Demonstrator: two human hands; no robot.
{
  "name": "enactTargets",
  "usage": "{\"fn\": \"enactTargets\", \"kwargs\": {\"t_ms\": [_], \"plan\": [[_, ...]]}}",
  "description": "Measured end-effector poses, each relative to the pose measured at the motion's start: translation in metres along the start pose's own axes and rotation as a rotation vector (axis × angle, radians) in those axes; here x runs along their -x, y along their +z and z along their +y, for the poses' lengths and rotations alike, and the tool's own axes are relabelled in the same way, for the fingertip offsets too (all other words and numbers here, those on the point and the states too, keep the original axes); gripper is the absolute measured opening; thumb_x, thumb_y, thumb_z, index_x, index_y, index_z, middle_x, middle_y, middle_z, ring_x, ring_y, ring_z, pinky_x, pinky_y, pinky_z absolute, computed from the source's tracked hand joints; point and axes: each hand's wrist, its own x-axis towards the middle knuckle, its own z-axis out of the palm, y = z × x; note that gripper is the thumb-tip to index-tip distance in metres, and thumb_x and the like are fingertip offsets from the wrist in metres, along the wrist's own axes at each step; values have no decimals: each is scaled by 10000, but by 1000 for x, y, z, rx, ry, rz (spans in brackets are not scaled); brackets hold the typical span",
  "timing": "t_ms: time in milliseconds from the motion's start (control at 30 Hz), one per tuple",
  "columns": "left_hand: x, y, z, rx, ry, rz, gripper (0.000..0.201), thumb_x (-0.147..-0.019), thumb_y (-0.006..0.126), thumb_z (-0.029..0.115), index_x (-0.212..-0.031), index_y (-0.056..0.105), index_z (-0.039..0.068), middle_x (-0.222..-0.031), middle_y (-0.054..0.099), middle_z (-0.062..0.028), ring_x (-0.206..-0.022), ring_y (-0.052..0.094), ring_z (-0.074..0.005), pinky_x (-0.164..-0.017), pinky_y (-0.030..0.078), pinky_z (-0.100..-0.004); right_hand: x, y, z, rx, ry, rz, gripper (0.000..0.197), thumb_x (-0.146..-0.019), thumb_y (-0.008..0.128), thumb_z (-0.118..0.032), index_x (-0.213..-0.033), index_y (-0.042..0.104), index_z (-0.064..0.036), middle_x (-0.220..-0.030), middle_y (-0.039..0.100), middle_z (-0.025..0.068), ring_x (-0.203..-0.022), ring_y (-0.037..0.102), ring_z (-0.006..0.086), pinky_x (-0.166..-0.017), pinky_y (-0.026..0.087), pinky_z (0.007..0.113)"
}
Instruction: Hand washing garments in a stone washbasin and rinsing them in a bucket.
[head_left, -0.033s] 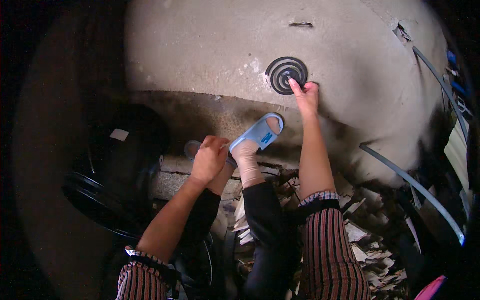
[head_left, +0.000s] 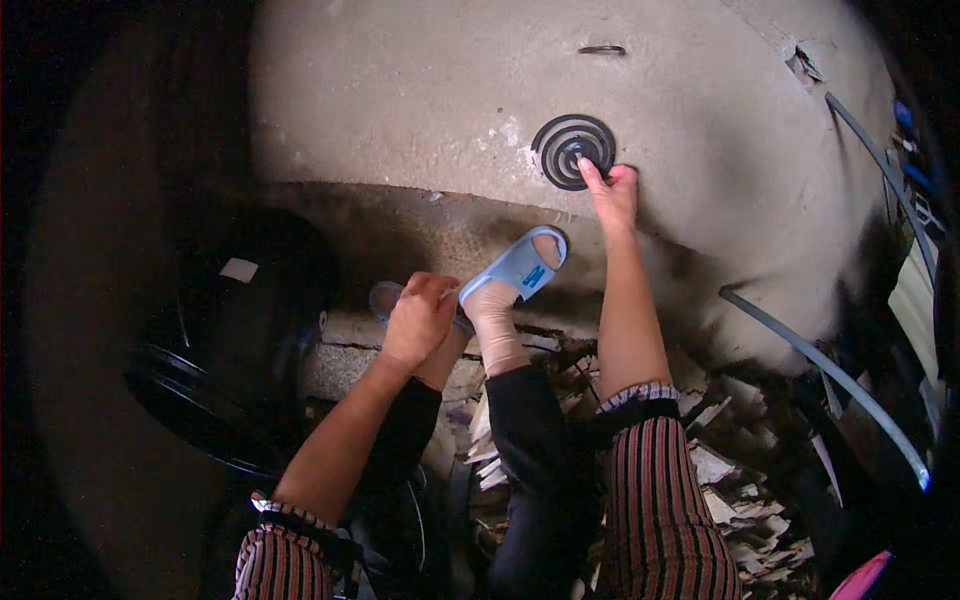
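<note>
A black spiral mosquito coil (head_left: 574, 140) is in my right hand (head_left: 612, 195), in front of the pale concrete surface. My thumb reaches to the coil's centre, and the other fingers are partly hidden beneath it. My left hand (head_left: 421, 316) is closed with its fingers pinched together, above my left foot. A tiny pale bit shows at its fingertips, too small to name. Just right of that hand is the light blue slipper (head_left: 520, 262) on my right foot. The slipper on my left foot is mostly hidden behind the left hand.
A small dark curved piece (head_left: 602, 49) lies on the concrete (head_left: 400, 100) beyond the coil. On the left stands a large black glossy container (head_left: 240, 330). Broken wood scraps (head_left: 740, 490) lie at the lower right, near a grey hose (head_left: 830, 375). A pink object (head_left: 862, 577) shows at the corner.
</note>
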Motion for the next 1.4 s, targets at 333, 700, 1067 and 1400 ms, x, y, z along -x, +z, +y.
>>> {"fn": "enactTargets", "kwargs": {"t_ms": [333,700,1067,1400], "plan": [[2,-4,5,-19,-31,-7,179,-783,544,101,-944,594,39,-910,554,-160,-850,547,-319,-739,453,-368,4,-3,-7,-66,12,-59,682,-601,747,-423,-986,468,67,-888,561,153,-791,542,224,-721,438,326],[8,-9,-1,9,-51,-5,181,-770,524,123,-930,583,62,-957,531,-173,-867,539,-348,-746,446,-402,8,-10,-13,-253,18,-94,634,-620,742,-408,-975,464,39,-814,531,89,-719,501,180,-666,430,306],[28,-11,2,43,-30,58,178,-769,523,124,-920,588,54,-926,541,-180,-827,546,-359,-747,449,-404,47,-51,14,-72,-41,-11,562,-673,706,-379,-1002,490,21,-877,507,113,-799,488,210,-726,415,314],[135,-87,63,203,-188,1,193,-779,534,82,-961,594,62,-923,555,-169,-856,557,-315,-746,452,-358,239,-85,-63,-109,-135,-495,402,-721,674,-228,-1024,488,-39,-937,512,97,-703,500,150,-629,447,283]]}}
